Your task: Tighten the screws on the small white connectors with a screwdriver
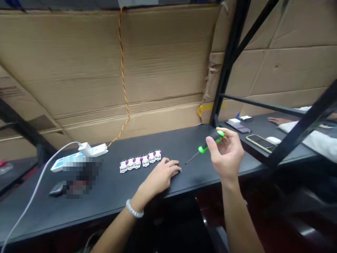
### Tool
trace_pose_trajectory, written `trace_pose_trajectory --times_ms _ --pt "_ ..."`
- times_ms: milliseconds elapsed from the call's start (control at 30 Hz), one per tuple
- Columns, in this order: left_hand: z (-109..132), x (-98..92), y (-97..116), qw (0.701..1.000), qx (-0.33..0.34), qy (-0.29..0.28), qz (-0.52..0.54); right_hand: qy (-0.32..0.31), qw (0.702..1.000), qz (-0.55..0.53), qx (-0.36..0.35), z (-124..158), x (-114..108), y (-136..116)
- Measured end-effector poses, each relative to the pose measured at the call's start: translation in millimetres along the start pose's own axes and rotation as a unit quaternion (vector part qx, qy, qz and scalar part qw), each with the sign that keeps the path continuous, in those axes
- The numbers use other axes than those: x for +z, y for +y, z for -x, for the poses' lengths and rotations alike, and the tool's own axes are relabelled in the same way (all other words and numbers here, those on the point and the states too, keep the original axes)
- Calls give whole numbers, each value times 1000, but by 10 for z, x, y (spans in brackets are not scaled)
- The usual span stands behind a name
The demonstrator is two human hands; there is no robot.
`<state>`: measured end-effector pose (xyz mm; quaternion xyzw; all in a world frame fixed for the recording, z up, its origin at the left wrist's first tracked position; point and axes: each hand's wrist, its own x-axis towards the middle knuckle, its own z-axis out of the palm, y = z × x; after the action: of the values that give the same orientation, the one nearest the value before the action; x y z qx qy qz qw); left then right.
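My right hand [229, 156] is raised over the desk and grips a screwdriver [202, 149] by its black and green handle. The thin shaft slants down to the left, its tip near the desk surface. Low on the desk, my left hand [162, 174] has its fingers curled downward; something small and pale shows at the fingertips, too hidden to name. Just left of that hand, several small white and purple plastic parts with metal pins [137, 162] stand in a slanting row.
On the left lie a power strip [98, 150] with a white plug [85, 149] and a trailing cable, beside a blurred-out dark object. A black metal frame [223, 70] stands at right. Beyond it are phones [260, 142] and another person's hand [277, 121]. Cardboard [168, 63] lines the back.
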<state>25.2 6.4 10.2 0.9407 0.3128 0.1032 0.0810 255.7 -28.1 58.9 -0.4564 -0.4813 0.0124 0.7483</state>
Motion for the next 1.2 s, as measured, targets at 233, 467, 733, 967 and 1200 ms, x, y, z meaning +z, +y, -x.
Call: trace_pose_trajectory --times_ms 233,467,733,967,1200 --pt "-187 -19 -109 999 23 -9 -30 2 1000 -5 4 -8 -12 -9" --pt "-324 -4 -95 1000 8 -10 -19 10 1000 -10 -3 -35 -36 -2" --pt "-258 19 -63 1000 -3 0 -6 26 1000 -14 -8 -70 -83 4" --pt "-227 43 40 1000 -1 6 14 20 1000 -16 -4 -54 -65 15" --pt "-352 114 -29 1000 4 18 -2 16 1000 -18 -5 -47 -68 -14"
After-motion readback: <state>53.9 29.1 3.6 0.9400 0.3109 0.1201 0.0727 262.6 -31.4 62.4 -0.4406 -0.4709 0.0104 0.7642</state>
